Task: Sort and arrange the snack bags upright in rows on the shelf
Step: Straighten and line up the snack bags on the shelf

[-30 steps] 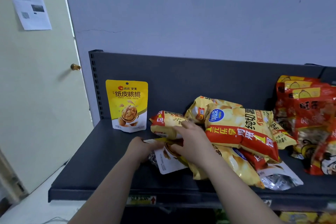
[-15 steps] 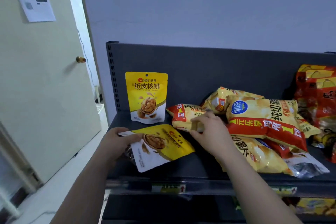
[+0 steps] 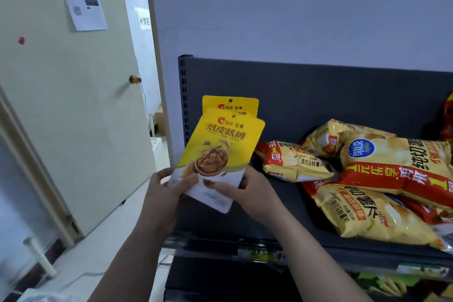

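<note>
Pinching walnut bag (image 3: 218, 152) by bottom corners, left hand (image 3: 166, 191) and right hand (image 3: 247, 193); held above shelf's (image 3: 318, 95) left end, long axis toward 1 o'clock, standing bag (image 3: 230, 104) just behind at 12 o'clock

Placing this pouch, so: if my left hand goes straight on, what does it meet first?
Left hand likely meets the standing walnut pouch behind the held pouch; depth unclear.
</note>
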`<action>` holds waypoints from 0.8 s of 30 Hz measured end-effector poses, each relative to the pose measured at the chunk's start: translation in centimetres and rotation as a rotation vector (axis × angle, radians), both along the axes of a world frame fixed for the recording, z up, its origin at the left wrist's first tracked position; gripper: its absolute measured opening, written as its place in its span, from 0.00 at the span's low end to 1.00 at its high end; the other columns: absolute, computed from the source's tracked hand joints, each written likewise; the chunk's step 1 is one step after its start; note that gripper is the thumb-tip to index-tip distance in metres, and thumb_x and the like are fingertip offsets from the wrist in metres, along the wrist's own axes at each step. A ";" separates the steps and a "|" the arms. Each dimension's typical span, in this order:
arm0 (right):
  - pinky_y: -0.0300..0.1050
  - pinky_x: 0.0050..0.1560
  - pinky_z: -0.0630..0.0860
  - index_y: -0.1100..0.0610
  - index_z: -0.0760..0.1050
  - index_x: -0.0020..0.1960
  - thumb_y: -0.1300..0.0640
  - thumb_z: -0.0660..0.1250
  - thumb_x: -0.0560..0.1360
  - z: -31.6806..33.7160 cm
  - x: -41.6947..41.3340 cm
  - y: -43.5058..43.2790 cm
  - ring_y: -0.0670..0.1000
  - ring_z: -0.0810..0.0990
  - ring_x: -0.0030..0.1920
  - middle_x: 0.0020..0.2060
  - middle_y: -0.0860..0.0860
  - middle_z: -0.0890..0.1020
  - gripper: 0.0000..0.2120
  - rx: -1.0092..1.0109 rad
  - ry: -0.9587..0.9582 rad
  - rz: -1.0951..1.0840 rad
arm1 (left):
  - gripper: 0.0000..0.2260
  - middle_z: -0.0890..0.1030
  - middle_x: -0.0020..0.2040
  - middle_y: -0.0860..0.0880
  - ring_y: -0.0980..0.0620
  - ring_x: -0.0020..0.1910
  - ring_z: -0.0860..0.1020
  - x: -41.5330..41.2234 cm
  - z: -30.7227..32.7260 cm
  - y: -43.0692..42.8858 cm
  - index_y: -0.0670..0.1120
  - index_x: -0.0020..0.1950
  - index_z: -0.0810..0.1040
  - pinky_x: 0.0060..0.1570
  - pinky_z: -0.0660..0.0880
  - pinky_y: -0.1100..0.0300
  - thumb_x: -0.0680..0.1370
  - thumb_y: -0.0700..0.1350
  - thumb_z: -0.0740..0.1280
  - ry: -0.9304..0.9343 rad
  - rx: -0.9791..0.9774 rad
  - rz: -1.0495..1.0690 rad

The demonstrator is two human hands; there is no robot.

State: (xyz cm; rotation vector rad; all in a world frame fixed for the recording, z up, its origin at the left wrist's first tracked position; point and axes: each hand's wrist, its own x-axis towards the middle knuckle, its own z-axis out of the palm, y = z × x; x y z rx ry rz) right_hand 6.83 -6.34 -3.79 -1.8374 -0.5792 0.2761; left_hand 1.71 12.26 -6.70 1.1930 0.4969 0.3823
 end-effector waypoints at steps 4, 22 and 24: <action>0.44 0.46 0.79 0.50 0.73 0.59 0.57 0.76 0.70 1.6 1.8 0.6 0.46 0.80 0.51 0.50 0.45 0.81 0.20 -0.001 -0.055 -0.128 | 0.35 0.82 0.53 0.46 0.45 0.50 0.83 1.8 -0.4 -0.3 0.48 0.58 0.75 0.54 0.79 0.44 0.55 0.56 0.82 0.098 0.337 0.006; 0.36 0.49 0.68 0.55 0.61 0.73 0.61 0.66 0.78 -6.9 9.5 3.9 0.50 0.74 0.60 0.63 0.51 0.75 0.27 0.000 -0.093 -0.473 | 0.21 0.79 0.48 0.54 0.58 0.46 0.76 11.0 -4.6 0.4 0.49 0.58 0.75 0.38 0.66 0.73 0.70 0.48 0.78 0.064 0.831 -0.044; 0.38 0.52 0.69 0.55 0.59 0.75 0.61 0.66 0.78 -7.3 9.6 4.0 0.53 0.74 0.64 0.66 0.52 0.75 0.29 -0.019 -0.086 -0.489 | 0.22 0.79 0.49 0.53 0.56 0.47 0.76 11.1 -5.0 0.4 0.48 0.60 0.75 0.39 0.66 0.73 0.70 0.48 0.78 0.075 0.835 -0.036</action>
